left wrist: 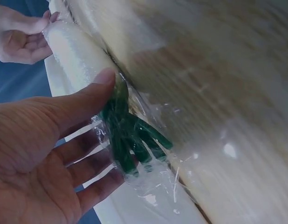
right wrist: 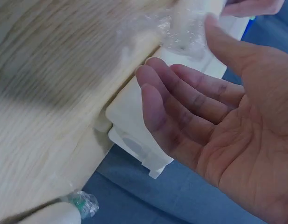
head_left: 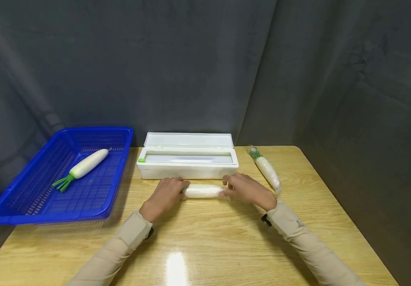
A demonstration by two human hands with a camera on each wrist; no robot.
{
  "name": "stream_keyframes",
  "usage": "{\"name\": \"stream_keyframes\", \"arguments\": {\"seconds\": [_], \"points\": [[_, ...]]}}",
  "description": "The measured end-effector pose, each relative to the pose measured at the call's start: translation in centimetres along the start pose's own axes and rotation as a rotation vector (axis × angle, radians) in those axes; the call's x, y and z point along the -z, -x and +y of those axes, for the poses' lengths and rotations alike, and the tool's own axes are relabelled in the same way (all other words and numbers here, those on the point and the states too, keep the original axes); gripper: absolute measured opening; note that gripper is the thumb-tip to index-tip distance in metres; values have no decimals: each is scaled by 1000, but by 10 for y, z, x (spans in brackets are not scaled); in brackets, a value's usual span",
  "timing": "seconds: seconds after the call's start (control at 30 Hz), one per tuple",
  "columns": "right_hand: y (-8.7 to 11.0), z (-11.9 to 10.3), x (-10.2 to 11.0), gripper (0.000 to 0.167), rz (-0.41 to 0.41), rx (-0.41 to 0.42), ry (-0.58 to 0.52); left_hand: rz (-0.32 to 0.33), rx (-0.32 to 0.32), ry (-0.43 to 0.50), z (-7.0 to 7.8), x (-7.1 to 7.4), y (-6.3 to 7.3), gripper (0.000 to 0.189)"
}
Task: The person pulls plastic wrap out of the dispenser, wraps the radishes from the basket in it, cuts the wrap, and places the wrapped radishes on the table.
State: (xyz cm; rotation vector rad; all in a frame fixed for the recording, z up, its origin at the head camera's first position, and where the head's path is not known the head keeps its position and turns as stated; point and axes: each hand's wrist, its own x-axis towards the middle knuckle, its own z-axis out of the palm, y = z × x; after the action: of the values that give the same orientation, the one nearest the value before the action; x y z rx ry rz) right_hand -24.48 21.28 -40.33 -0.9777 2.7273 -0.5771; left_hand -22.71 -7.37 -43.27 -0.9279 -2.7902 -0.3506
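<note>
A white radish (head_left: 202, 191) in clear film lies crosswise on the table in the head view, just in front of a white film box (head_left: 187, 171). My left hand (head_left: 169, 193) holds its leafy end. In the left wrist view the thumb (left wrist: 104, 79) lies on top and the fingers go behind the green stems (left wrist: 130, 140). Loose film (left wrist: 153, 193) sticks out past the stems. My right hand (head_left: 244, 188) is at the other end. Its thumb (right wrist: 218, 39) is right at the crinkled film (right wrist: 181, 37), while its bent fingers stand apart from the radish.
At the left stands a blue basket (head_left: 110, 198) with an unwrapped white radish (head_left: 90, 163) in it. The box's lid (head_left: 189, 140) is raised, and a green piece (head_left: 141, 160) sits at its left end. Another wrapped radish (head_left: 267, 171) lies at the right, before the grey curtain (head_left: 198, 71).
</note>
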Motion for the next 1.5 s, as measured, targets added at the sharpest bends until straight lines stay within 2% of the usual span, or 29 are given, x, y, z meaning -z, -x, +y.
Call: {"name": "stream_keyframes", "arguments": {"seconds": [0.1, 0.17, 0.33, 0.5, 0.57, 0.63, 0.7, 0.77, 0.83, 0.93, 1.03, 1.1, 1.23, 1.33, 1.5], "points": [[-2, 3, 0, 24, -8, 77, -11, 1, 5, -5, 1, 1, -1, 35], [-4, 8, -1, 27, -41, 105, -64, 4, 2, -11, 2, 2, -1, 35], [-7, 23, -3, 23, -132, 78, -265, 10, 8, -12, 4, 4, -2, 37], [-7, 26, -4, 21, -161, 80, -282, 4, 18, -8, 2, 7, -3, 39], [-6, 22, -5, 24, -142, 84, -233, -3, 16, -10, 1, 8, -4, 32], [-3, 13, -4, 27, -99, 79, -126, -3, 8, -15, 0, 7, -3, 22], [0, 2, -5, 26, -40, 71, 36, 1, -7, -13, -1, 5, -2, 19], [2, -11, -7, 18, 35, 80, 252, 7, -22, -9, -3, 4, -1, 19], [2, -23, -11, 13, 99, 106, 407, 12, -31, -5, -4, 2, -1, 19], [-3, -31, -21, 35, 186, 213, 554, 6, -33, -8, -4, 1, -2, 20], [-14, -31, -31, 40, 256, 295, 578, -4, -30, 13, -5, 1, -1, 24], [-20, -28, -35, 37, 273, 308, 571, -2, -21, 46, -7, 3, 1, 33], [-25, -21, -38, 35, 261, 311, 551, 74, -15, 69, -14, 9, 10, 53], [-26, -19, -38, 34, 241, 318, 555, 123, -8, 53, -20, 12, 16, 46], [-28, -18, -35, 28, 206, 314, 551, 69, -14, 59, -25, 11, 18, 18]]}}
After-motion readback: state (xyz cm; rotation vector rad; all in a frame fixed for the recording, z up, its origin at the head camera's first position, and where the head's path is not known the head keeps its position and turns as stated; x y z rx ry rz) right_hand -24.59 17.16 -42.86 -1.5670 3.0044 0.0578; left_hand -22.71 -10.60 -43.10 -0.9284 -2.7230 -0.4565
